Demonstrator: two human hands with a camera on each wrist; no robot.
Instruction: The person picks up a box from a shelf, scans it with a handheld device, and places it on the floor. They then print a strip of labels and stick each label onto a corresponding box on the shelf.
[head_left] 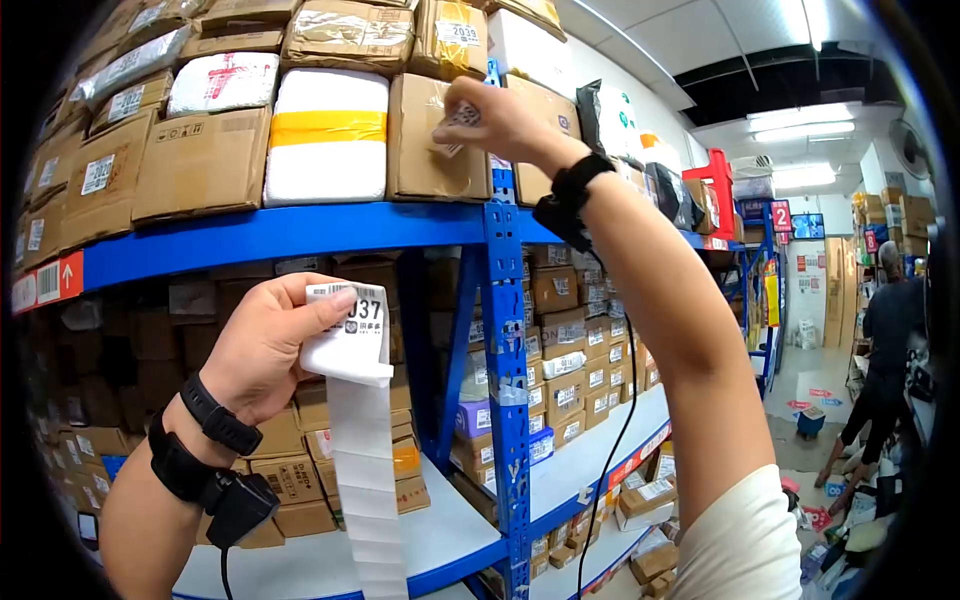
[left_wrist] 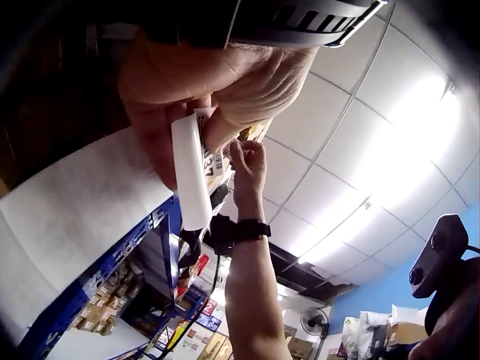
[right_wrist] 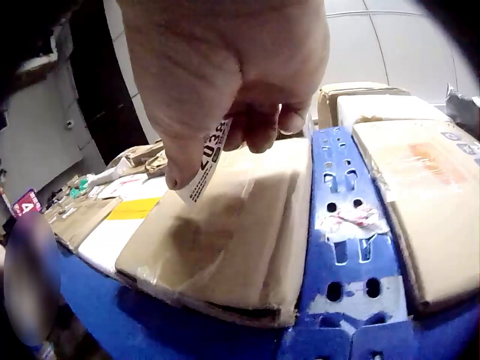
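Observation:
My left hand (head_left: 262, 345) holds a long white strip of labels (head_left: 362, 450), thumb on top of the end label, where "037" shows; the strip hangs down past the shelf. Raised to the upper shelf, my right hand (head_left: 500, 118) pinches a single label (right_wrist: 204, 166) printed "2038". That label is close over the front of a brown carton (right_wrist: 225, 244), its lower edge towards the cardboard. To the left of this carton in the head view stands a white parcel (head_left: 325, 165) with a yellow band.
A blue upright (head_left: 508, 390) stands between the bays, under a blue shelf beam (head_left: 330, 228). Lower shelves carry many labelled boxes (head_left: 565, 395). A black cable (head_left: 622, 430) hangs from my right wrist. A person (head_left: 890, 330) is in the aisle at right.

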